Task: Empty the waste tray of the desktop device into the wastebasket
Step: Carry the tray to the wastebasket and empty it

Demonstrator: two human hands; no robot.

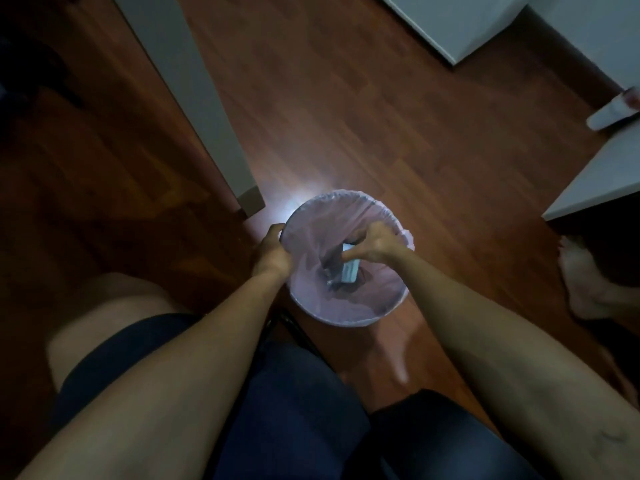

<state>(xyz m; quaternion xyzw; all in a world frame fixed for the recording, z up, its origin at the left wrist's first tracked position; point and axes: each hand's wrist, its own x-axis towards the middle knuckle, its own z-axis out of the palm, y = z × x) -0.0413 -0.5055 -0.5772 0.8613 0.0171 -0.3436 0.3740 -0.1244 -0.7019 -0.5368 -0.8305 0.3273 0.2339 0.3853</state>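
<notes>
A round wastebasket (pixel 346 315) lined with a pale pink bag stands on the wooden floor between my knees. My left hand (pixel 272 252) grips its left rim. My right hand (pixel 372 245) reaches over the opening and holds a small pale waste tray (pixel 350 270), tilted downward inside the basket. Dark material lies at the bottom of the bag beside the tray; I cannot tell what it is.
A grey table leg (pixel 194 98) stands just behind the basket on the left. White furniture (pixel 595 181) lies to the right and at the upper right. Another person's bare foot (pixel 588 282) rests on the floor at right. My legs fill the lower frame.
</notes>
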